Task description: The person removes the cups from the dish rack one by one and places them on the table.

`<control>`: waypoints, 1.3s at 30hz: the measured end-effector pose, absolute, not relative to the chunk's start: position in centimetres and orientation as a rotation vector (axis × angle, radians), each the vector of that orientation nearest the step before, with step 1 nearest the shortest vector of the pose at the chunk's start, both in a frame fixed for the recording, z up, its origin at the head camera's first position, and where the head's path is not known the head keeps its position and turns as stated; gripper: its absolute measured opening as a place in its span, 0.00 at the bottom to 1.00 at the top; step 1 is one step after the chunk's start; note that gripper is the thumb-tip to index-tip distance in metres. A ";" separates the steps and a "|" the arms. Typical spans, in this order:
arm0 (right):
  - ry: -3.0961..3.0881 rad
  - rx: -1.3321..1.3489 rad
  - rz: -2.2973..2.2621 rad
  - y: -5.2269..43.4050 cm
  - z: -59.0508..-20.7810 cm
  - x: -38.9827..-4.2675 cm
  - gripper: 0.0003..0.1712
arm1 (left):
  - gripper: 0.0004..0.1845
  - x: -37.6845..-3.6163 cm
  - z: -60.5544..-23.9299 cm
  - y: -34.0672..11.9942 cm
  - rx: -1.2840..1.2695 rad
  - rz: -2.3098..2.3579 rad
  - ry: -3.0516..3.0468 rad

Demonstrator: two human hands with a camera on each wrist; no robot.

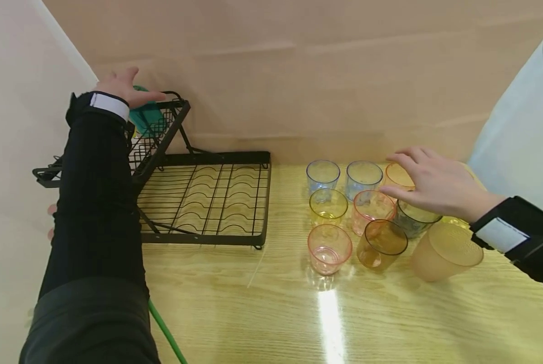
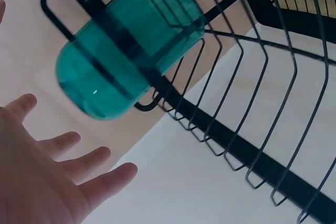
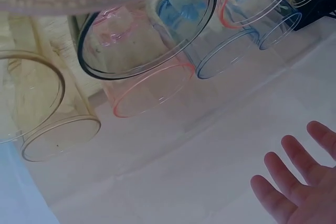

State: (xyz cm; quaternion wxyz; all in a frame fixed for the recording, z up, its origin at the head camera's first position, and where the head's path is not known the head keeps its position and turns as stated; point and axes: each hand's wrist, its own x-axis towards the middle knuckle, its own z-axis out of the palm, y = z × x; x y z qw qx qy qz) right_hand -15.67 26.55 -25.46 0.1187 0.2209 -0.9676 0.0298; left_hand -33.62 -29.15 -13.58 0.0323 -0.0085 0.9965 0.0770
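- Just beyond the left hand (image 1: 125, 87), a teal cup (image 1: 146, 117) lies on its side on the raised upper tier of the black wire rack (image 1: 208, 202); the left wrist view shows the cup resting against the wires with the spread fingers (image 2: 94, 158) close beneath it and not touching.
- That left hand is open, fingers straight and splayed, with nothing in it.
- Below and to the right of the left hand, the flat lower tier of the rack sits on the wooden surface (image 1: 253, 313).
- Under the right hand (image 1: 431, 184) stands a cluster of clear cups, well apart from the rack.
- The right hand is open too, fingers relaxed and slightly spread, hovering over the cluster and holding nothing; whether a fingertip touches a rim cannot be told.
- Directly beneath its palm is a dark-rimmed grey cup (image 1: 414, 220), with a pale orange cup (image 1: 398, 176) under the fingertips.
- Left of the right hand are two blue cups (image 1: 322, 175) at the back, then a yellow cup (image 1: 328, 206) and a pink cup (image 1: 372, 208).
- Nearer the person than the hand stand another pink cup (image 1: 329, 247), an amber cup (image 1: 381, 243) and a frosted orange cup (image 1: 444, 250), the last just beside the wrist.
- A green cord (image 1: 167, 333) lies by the left sleeve.
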 end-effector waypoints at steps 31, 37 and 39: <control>-2.840 0.823 0.028 21.2 -25.1 -17.4 0.41 | 0.35 -35.4 -17.5 -31.8 -0.279 0.265 3.065; -2.802 0.898 -0.002 18.7 -25.4 -18.9 0.42 | 0.36 -36.5 -17.9 -32.5 -0.301 0.276 3.036; -2.792 0.924 0.000 17.9 -25.5 -19.4 0.43 | 0.36 -36.8 -18.1 -32.7 -0.309 0.277 3.034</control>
